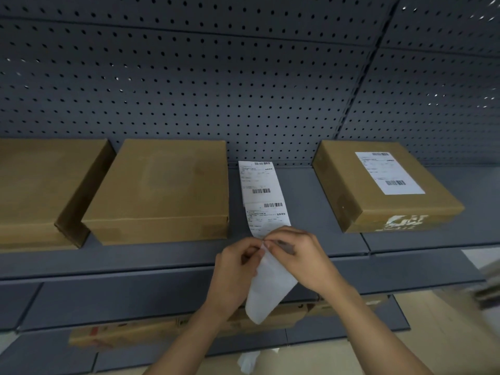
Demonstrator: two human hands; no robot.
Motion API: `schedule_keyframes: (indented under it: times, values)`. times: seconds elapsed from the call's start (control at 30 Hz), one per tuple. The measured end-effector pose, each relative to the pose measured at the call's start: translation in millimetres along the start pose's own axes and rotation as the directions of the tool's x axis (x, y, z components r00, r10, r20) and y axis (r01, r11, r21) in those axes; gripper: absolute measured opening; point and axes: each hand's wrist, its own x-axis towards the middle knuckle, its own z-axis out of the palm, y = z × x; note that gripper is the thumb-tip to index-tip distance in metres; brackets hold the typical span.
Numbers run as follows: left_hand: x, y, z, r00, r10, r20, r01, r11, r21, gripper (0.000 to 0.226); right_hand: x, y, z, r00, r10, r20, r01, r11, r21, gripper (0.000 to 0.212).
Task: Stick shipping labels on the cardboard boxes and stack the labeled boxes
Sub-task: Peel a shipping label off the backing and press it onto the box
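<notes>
A strip of white shipping labels [261, 190] lies on the grey shelf [162, 255] between two cardboard boxes. Its near end hangs over the shelf edge as blank backing paper [267, 290]. My left hand [235, 266] and my right hand [295, 253] both pinch the strip at the same spot, fingertips almost touching. An unlabeled box [162, 190] sits left of the strip, with another unlabeled box [40, 190] further left. On the right stands a box [384, 190] with a label [389, 173] stuck on its top.
A grey pegboard wall [243, 77] backs the shelf. Lower shelves hold flat cardboard [121, 334]. A crumpled piece of white paper [249, 361] lies on the floor below. Blurred objects sit at the far right edge.
</notes>
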Motion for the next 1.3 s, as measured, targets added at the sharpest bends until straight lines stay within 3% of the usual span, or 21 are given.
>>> schedule_keyframes:
  times: [0.27,0.47,0.6,0.73,1.0,1.3]
  values:
    - [10,6,-4,0.999,0.041,0.027,-0.04,0.999,-0.027,0.018,3,-8,-3,0.997,0.049,-0.056,-0.044,0.996,0.076,0.012]
    - [12,6,-5,0.998,0.035,0.054,-0.035,0.999,-0.004,0.02,5,-9,-3,0.968,0.25,-0.028,-0.231,0.927,0.295,0.014]
    - [13,4,-5,0.998,0.009,0.054,-0.01,1.0,0.019,0.02,7,-9,-3,0.963,0.266,-0.048,-0.246,0.935,0.255,0.012]
    - [17,1,-7,0.999,-0.019,0.026,0.016,0.996,0.091,0.014,12,-13,-2,0.948,0.287,-0.135,-0.261,0.948,0.185,0.011]
    - [19,-5,-13,0.994,-0.107,0.033,0.095,0.962,0.256,0.005,49,-14,-22,0.838,0.398,-0.375,-0.311,0.911,0.273,0.018]
    - [18,-5,-17,0.986,-0.168,0.015,0.149,0.91,0.388,0.009,84,-19,-50,0.761,0.444,-0.473,-0.32,0.891,0.321,0.014]
